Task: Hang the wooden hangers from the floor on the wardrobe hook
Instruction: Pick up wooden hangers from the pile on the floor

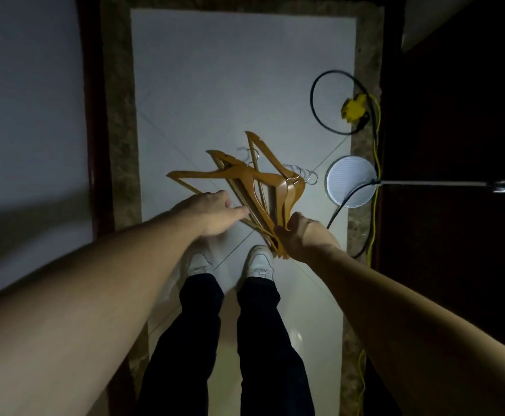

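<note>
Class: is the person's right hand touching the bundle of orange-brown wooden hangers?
Touching. The head view shows the right hand with its fingers curled around the lower ends of the wooden hangers.

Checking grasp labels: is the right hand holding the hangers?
Yes: the right hand is closed around the lower ends of the bunched hangers, while the left hand only touches them, open.

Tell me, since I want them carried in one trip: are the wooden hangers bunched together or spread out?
Mostly bunched: the wooden hangers fan from one end gripped in the right hand; the left hand touches the bundle's side.
</note>
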`<state>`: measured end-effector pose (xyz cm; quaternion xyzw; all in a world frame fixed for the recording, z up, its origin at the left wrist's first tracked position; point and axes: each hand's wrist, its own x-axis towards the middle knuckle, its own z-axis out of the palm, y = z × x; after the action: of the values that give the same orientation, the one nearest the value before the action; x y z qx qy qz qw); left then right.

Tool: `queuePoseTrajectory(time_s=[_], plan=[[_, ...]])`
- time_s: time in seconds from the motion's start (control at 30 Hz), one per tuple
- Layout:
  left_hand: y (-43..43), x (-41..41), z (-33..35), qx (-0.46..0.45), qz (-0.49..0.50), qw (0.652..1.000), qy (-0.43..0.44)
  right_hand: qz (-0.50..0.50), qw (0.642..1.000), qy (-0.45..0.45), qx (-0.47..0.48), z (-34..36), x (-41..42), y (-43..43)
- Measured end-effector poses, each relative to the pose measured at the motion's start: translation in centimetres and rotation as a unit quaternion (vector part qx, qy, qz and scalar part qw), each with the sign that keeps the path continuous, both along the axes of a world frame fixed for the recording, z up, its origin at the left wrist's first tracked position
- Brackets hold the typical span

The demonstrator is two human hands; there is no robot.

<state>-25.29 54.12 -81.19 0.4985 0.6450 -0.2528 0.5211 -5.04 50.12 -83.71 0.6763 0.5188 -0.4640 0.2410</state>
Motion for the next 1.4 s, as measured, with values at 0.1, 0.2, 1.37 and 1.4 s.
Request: queuePoseTrajectory(time_s=[0.1, 0.2, 1.37, 1.4], plan=[[0.3, 0.8, -5.1, -0.006, -0.003, 1.000, -0.002, -0.029, 0.999, 0.012, 0.008, -5.3, 0.9, -0.4], [0.2, 1.6, -10.3, -0.004, 0.008, 1.000, -0.008, -0.061, 0.998, -0.006, 0.006, -10.4, 1.8, -1.0], [-3.9, 7.4, -32.2, -0.111, 0.389, 0.911, -0.078, -0.240, 0.968, -0.004, 0.078, -29.7, -0.9, -3.7], [-3.8, 7.2, -31.1, -0.114, 0.389, 0.910, -0.083, -0.257, 0.964, 0.006, 0.076, -28.7, -1.2, -3.8]])
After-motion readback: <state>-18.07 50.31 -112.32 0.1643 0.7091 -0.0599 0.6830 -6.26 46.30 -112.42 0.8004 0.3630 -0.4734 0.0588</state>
